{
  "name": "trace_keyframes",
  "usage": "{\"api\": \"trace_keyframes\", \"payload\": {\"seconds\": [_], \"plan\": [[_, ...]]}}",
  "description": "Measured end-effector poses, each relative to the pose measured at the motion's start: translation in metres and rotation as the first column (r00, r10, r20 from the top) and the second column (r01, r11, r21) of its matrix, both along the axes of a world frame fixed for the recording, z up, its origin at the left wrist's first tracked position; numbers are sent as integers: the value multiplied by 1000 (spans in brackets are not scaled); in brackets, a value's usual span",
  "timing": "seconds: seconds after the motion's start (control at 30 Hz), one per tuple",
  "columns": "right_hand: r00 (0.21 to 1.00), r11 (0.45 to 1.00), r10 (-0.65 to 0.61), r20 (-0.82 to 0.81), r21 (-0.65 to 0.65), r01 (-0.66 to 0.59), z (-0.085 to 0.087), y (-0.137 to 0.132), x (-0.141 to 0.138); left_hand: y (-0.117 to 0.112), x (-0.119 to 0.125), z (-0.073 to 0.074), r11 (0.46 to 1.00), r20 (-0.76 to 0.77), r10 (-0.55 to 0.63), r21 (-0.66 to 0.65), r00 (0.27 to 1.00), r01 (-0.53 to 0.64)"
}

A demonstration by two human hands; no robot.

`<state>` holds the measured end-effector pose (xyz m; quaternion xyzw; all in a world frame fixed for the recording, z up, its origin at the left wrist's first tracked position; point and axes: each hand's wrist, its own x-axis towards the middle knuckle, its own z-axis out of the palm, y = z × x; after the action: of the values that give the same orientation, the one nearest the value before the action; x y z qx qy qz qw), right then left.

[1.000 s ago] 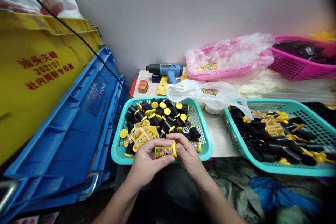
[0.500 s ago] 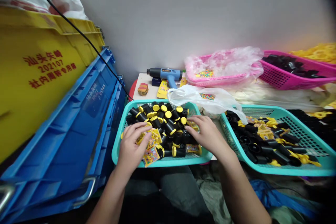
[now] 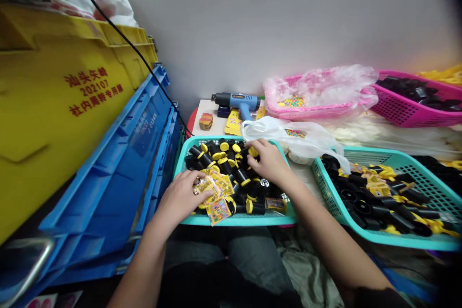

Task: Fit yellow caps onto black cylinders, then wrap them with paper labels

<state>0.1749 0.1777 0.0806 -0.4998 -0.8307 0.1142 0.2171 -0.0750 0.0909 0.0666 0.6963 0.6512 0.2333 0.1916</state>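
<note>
A turquoise basket [image 3: 231, 220] in front of me is filled with black plastic cylinders with yellow caps [image 3: 241, 176]. My left hand [image 3: 184, 193] is at its left side, thumb and fingers closed on a bunch of yellow printed packets [image 3: 218, 187]. One of these packets hangs down over the front part of the basket. At the back right of the basket, my right hand [image 3: 267, 161] has its thumb and fingers around a yellow-capped black cylinder [image 3: 253, 152]. Another printed packet [image 3: 275, 203] lies among the cylinders at the front right.
A second turquoise basket [image 3: 407, 240] with black and yellow parts stands right. Behind are a blue heat gun [image 3: 240, 101], a white plastic bag [image 3: 306, 139], a plastic-lined pink basket [image 3: 321, 111] and another pink basket [image 3: 407, 113]. Blue [image 3: 119, 173] and yellow crates [image 3: 39, 72] rise at left.
My right hand has moved from the basket's right side toward its back, onto a yellow-capped cylinder. My left hand stays on the packets. The view has shifted slightly left.
</note>
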Motion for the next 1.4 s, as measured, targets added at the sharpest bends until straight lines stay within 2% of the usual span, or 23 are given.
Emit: {"api": "trace_keyframes", "payload": {"seconds": [0.07, 0.13, 0.23, 0.3, 0.37, 0.43, 0.5, 0.53, 0.6, 0.63, 0.7, 0.77, 0.87, 0.93, 1.03, 1.13, 1.2, 1.23, 1.3, 1.37, 1.4], "plan": [[978, 1000, 4, -210, -6, -5, 4, -18, 13, 0, 1, -3, 999, 81, 10, -32, 997, -8], [917, 998, -11, -398, -64, -16, 3, -38, 24, -1, 2, -6, 997, 159, 73, -41, 985, -67], [751, 968, -130, -647, -245, -44, -10, -64, 34, -3, 2, -7, 981, 183, 181, 30, 966, -190], [629, 937, -213, -747, -338, -84, -19, -77, 36, -6, 2, -3, 966, 145, 182, 157, 973, -204], [569, 921, -270, -777, -380, -81, -25, -87, 32, -11, 4, 2, 923, 101, 93, 365, 991, -124], [571, 907, -284, -770, -410, -102, -26, -97, 23, -17, 10, 6, 808, 54, -45, 589, 998, 5], [581, 860, -236, -779, -446, -249, -22, -105, 9, -23, 19, 8, 679, -11, -160, 724, 987, 118], [572, 820, -201, -795, -456, -346, -20, -109, 2, -26, 25, 7, 636, -43, -192, 755, 981, 157], [540, 754, -194, -819, -477, -452, -17, -114, -10, -31, 39, 4, 601, -84, -211, 774, 974, 197], [527, 751, -234, -817, -497, -436, -17, -116, -15, -33, 45, 1, 599, -88, -210, 775, 974, 199], [502, 775, -347, -792, -544, -322, -19, -118, -20, -36, 55, -6, 615, -62, -216, 766, 975, 185], [474, 793, -417, -775, -566, -227, -22, -119, -20, -39, 62, -12, 666, 27, -237, 733, 971, 142], [438, 821, -421, -794, -539, -189, -25, -120, -15, -41, 66, -17, 798, 314, -256, 603, 914, 16], [410, 828, -425, -807, -530, -183, -25, -121, -14, -42, 67, -18, 854, 484, -268, 519, 833, -27], [326, 814, -485, -812, -555, -173, -24, -123, -18, -42, 74, -16, 903, 670, -254, 423, 697, -77], [209, 810, -548, -810, -576, -108, -25, -125, -27, -40, 88, -10, 974, 872, -124, 197, 473, -108], [203, 816, -540, -817, -567, -114, -27, -126, -31, -36, 96, -4, 994, 924, 8, 35, 383, -104], [216, 821, -525, -823, -556, -127, -28, -126, -30, -34, 98, -1, 994, 924, 71, -34, 375, -104], [252, 851, -471, -845, -510, -122, -30, -124, -21, -29, 96, 6, 986, 900, 168, -161, 403, -51], [324, 884, -396, -859, -452, -118, -28, -121, -5, -25, 88, 14, 959, 853, 184, -266, 489, 102], [385, 884, -359, -850, -442, -151, -25, -118, 3, -23, 83, 17, 932, 823, 166, -311, 544, 186]]}}
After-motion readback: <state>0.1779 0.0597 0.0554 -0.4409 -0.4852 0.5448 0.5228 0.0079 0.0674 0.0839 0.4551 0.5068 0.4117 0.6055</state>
